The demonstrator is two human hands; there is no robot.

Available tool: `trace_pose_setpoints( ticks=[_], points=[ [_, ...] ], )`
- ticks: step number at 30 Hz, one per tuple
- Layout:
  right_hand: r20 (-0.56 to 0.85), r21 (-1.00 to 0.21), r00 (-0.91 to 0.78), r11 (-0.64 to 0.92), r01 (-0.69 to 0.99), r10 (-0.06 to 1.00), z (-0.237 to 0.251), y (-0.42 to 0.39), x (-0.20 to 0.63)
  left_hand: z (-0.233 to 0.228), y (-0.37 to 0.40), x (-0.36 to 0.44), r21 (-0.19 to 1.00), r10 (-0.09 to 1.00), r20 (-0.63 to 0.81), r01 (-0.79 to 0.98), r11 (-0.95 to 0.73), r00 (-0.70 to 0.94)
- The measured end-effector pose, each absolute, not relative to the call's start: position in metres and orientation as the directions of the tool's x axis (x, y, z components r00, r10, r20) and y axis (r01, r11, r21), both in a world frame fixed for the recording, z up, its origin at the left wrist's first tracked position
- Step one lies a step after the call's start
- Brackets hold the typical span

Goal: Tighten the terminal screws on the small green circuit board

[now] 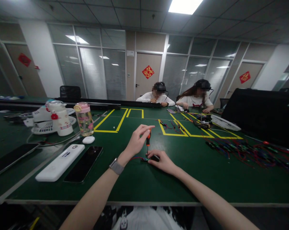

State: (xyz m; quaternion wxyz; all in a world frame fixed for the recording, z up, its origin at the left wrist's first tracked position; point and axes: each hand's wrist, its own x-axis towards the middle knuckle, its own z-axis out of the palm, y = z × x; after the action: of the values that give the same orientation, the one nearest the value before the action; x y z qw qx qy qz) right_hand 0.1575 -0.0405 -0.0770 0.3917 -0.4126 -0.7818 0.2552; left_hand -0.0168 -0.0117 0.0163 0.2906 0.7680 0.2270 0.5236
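Note:
My left hand (137,140) grips a small screwdriver (148,140) with an orange and black handle, held upright with its tip down on a small electronic part (146,158) lying on the green table (187,179). A watch sits on that wrist. My right hand (161,160) rests flat on the table and pins the small part with its fingertips. Red wires (135,158) run from the part to the left.
A black phone (84,163), a white power bank (60,162), a white case (88,139), a pink bottle (84,118) and a white bottle (60,118) lie left. Loose coloured wires (249,151) spread on the right. Two people sit at the far side. Yellow tape marks boxes.

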Motion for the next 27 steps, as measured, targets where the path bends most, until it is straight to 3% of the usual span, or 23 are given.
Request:
trace_pose_setpoints(
  ticks=[7,14,22,27],
  points=[
    [0.405,-0.715,-0.361,0.537,0.447,0.840,-0.0774,-0.0402,0.1576,0.0180,-0.0098,-0.0181,0.829,0.698,0.545,-0.177,-0.530,0.464],
    [0.416,-0.713,-0.357,0.543,0.444,0.837,-0.0780,-0.0400,0.1579,0.0182,-0.0129,-0.0155,0.759,0.683,0.625,-0.091,-0.644,0.378],
    [0.411,-0.718,-0.352,0.536,0.444,0.841,-0.0782,-0.0400,0.1582,0.0157,-0.0094,-0.0155,0.775,0.689,0.606,-0.100,-0.624,0.397],
    [0.406,-0.722,-0.352,0.532,0.442,0.843,-0.0795,-0.0394,0.1587,0.0121,-0.0092,-0.0145,0.690,0.691,0.687,0.095,-0.717,0.223]
  ],
)
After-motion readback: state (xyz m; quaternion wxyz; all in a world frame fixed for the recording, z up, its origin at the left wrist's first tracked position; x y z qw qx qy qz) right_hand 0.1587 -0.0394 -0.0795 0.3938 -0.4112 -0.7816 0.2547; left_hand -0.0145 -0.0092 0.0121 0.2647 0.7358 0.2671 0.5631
